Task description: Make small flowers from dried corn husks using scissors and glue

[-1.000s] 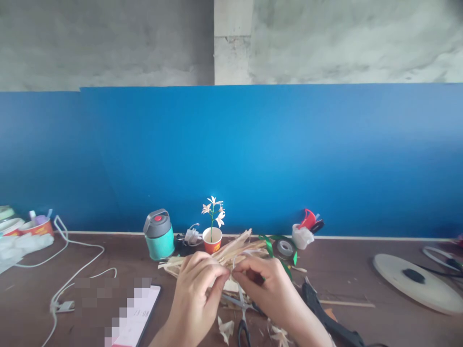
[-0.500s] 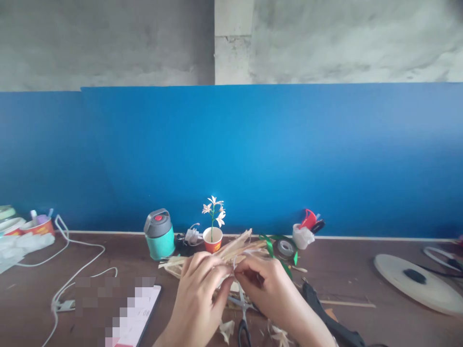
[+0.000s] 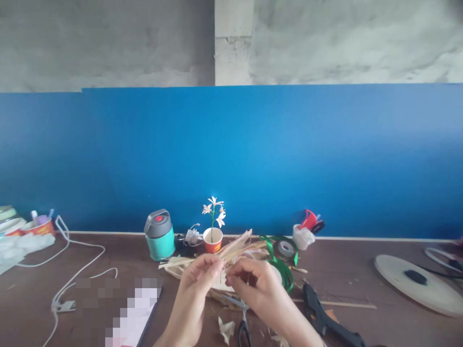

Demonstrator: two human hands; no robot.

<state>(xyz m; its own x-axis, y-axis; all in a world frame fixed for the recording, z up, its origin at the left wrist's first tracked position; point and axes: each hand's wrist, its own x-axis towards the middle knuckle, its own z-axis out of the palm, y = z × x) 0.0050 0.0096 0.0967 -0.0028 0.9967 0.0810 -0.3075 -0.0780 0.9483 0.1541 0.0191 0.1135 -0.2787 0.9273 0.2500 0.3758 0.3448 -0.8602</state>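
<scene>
- From my remote seat, the dark brown wooden worktop (image 3: 361,270) looks crowded around the work. I judge that a wide arm movement is the main risk, as it could knock nearby items out of place.
- The bundle of pale, straw-coloured dried husk strips (image 3: 240,247) lies just in front of the red paper cup (image 3: 212,246), below and between the hands. Its ends splay out raggedly and unevenly. I think the dry strips could split or slide apart if pinched too hard or pulled unevenly. I cannot tell whether the bundle touches the worktop.
- The left hand (image 3: 197,289) and right hand (image 3: 258,289) are close together and not clenched. Each appears to pinch the husk strips between thumb and fingers, though the fingers hide the exact grip. A slip here could loosen the gathered strips.
- The roll of glossy green satin ribbon (image 3: 284,275) sits just beside the right hand, where a loose loop could snag on a finger or the strips.
- The steel scissors with black handles (image 3: 244,331) lie under the hands, so pressing down carelessly could bring skin or husk against the blades.
- The small curled husk scraps (image 3: 226,330) beside the scissors are light enough for a sleeve to brush away.
</scene>
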